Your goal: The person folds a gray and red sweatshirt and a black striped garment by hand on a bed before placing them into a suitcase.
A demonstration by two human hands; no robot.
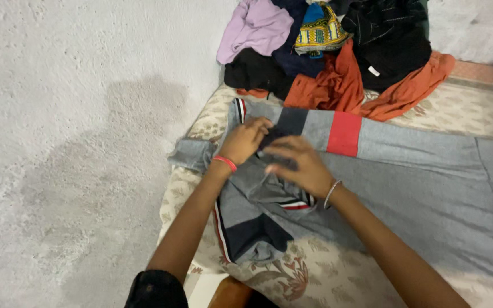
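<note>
A grey garment (pixel 406 171) with a red and a dark navy panel lies spread over a floral mattress (pixel 315 274). My left hand (pixel 245 141), with a red band at the wrist, grips a dark fold of the garment near its collar end. Close beside it, my right hand (pixel 300 165), wearing a thin silver bangle, presses on the bunched grey cloth. A striped cuff (pixel 295 203) shows below my right hand.
A heap of clothes (pixel 326 51) sits at the mattress head: lilac, black, navy, orange and a yellow patterned piece. A rough white wall (pixel 75 142) runs along the left side of the mattress.
</note>
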